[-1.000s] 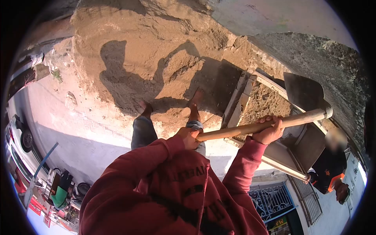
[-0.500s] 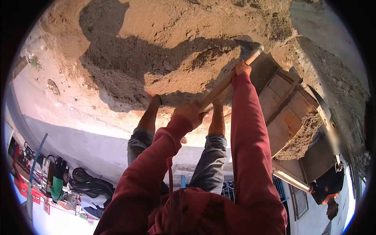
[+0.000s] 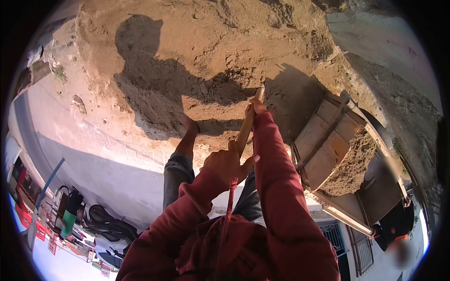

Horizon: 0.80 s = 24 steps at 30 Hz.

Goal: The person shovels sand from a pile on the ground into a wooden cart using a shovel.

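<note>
A hoe with a wooden handle (image 3: 245,130) slants up and away from me; its blade is hidden in this view. My right hand (image 3: 256,107) is closed around the handle near its far end. My left hand (image 3: 226,164) is loosely around the near part of the handle, thumb sticking out to the right, the shaft passing between thumb and forefinger. Brown loose soil (image 3: 215,103) lies beneath the tool, partly under my shadow. My bare foot (image 3: 190,124) rests at the edge of the soil.
To the right stands a wooden cart (image 3: 328,119) with a heap of soil (image 3: 349,168) inside. A person in dark clothing (image 3: 396,225) is beyond it. A motorbike (image 3: 108,222) is at lower left. A sloping mound edge (image 3: 389,89) runs along the upper right.
The hoe has swung left and nearer to me, its handle now steeper and its blade out of sight. My right hand moved left and down; my left hand's grip has loosened.
</note>
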### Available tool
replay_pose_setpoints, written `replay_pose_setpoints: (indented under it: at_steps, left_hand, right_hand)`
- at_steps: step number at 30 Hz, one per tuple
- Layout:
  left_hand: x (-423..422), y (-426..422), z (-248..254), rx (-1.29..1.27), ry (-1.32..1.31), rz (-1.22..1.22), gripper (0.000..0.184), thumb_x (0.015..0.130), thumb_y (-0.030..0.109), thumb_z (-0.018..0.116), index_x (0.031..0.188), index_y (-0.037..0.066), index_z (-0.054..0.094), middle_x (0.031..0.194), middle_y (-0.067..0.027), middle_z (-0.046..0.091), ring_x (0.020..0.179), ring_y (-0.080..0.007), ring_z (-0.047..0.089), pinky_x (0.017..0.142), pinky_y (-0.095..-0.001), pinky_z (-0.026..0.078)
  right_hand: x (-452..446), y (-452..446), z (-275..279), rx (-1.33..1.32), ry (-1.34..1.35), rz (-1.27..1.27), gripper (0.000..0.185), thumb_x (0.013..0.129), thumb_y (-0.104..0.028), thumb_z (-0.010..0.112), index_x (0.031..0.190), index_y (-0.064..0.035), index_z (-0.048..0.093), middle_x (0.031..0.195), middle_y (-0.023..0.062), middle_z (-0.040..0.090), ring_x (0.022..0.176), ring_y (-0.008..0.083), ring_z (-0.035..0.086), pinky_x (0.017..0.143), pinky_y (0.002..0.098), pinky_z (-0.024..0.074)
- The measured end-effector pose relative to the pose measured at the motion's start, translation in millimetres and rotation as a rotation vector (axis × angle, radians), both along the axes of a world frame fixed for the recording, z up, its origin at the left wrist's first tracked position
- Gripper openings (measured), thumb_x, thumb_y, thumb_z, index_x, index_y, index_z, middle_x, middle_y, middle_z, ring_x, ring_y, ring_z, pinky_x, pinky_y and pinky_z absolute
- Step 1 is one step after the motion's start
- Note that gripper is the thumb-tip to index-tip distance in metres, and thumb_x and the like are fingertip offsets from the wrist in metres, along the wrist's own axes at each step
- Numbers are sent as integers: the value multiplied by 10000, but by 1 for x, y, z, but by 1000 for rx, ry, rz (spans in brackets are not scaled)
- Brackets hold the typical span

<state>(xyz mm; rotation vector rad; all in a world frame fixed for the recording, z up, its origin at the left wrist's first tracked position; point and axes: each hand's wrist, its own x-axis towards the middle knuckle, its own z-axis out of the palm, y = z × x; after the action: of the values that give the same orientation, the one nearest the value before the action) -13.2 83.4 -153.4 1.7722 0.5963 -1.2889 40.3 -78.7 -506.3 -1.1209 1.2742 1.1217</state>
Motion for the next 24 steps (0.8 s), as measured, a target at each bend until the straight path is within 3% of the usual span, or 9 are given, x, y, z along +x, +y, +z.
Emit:
replay_pose_setpoints:
  at_steps: [2, 5, 7, 9, 11, 12, 15, 21, 24]
  left_hand:
    - [18, -16, 47, -35, -66, 32, 825, 897, 631, 460, 1307, -73, 328, 819, -293, 646, 837, -453, 651, 753, -487, 519]
    - [33, -46, 123, -138, -174, 162, 883, 891, 617, 500, 1370, -72, 222, 844, -298, 641, 835, -468, 644, 751, -484, 520]
    - [35, -75, 174, -298, -260, 217, 880, 883, 584, 554, 1381, -60, 223, 876, -303, 635, 834, -453, 650, 739, -465, 525]
    - [28, -115, 224, -271, -632, 254, 815, 873, 519, 624, 1369, -37, 293, 837, -197, 682, 720, -324, 682, 692, -395, 529]
    - [49, -128, 295, -629, -399, 275, 799, 859, 507, 653, 1356, -31, 332, 767, -85, 706, 685, -237, 687, 687, -344, 523]
    - [47, -147, 321, -731, -494, 333, 802, 845, 515, 667, 1357, -15, 350, 730, -22, 709, 698, -188, 690, 670, -316, 519]
    - [52, -197, 392, -915, -644, 231, 614, 832, 469, 693, 1182, -17, 555, 805, -99, 715, 718, -211, 696, 646, -329, 529]
    - [38, -263, 454, -1135, -588, 29, 462, 832, 447, 690, 1019, 43, 569, 748, -126, 667, 695, -268, 681, 649, -370, 519]
    - [33, -262, 435, -1054, -593, -169, 384, 780, 267, 698, 1060, 79, 513, 684, -76, 608, 658, -233, 638, 634, -357, 504]
  right_hand:
    - [24, -17, 38, 124, -2, 209, 211, 894, -208, 546, 784, -63, 441, 591, 99, 499, 474, 233, 504, 455, 389, 451]
    - [54, -48, 116, 179, 159, 18, 208, 889, -195, 546, 763, -61, 449, 578, 83, 484, 484, 225, 512, 468, 391, 457]
    - [70, -80, 189, 231, 15, 118, 199, 882, -183, 555, 767, -56, 455, 575, 49, 470, 487, 180, 511, 467, 344, 462]
    - [95, -119, 250, 361, 258, -115, 173, 878, -166, 557, 845, -85, 409, 624, 49, 469, 511, 158, 502, 465, 334, 474]
    - [110, -155, 340, 382, 251, -162, 173, 876, -167, 563, 844, -79, 418, 621, 35, 466, 511, 134, 500, 462, 301, 475]
    - [120, -175, 387, 406, 261, -217, 174, 874, -169, 569, 843, -74, 427, 618, 22, 464, 512, 109, 498, 459, 268, 476]
    - [130, -244, 501, 367, 111, -254, 173, 879, -164, 571, 826, -65, 439, 635, 16, 469, 505, 90, 495, 449, 226, 467]
    - [114, -375, 639, 208, -335, -381, 121, 898, -116, 544, 845, -60, 449, 696, 22, 485, 557, 89, 499, 463, 224, 462]
    - [106, -411, 661, -99, -645, -322, 108, 879, -100, 556, 844, -41, 472, 676, 47, 498, 539, 136, 503, 460, 269, 464]
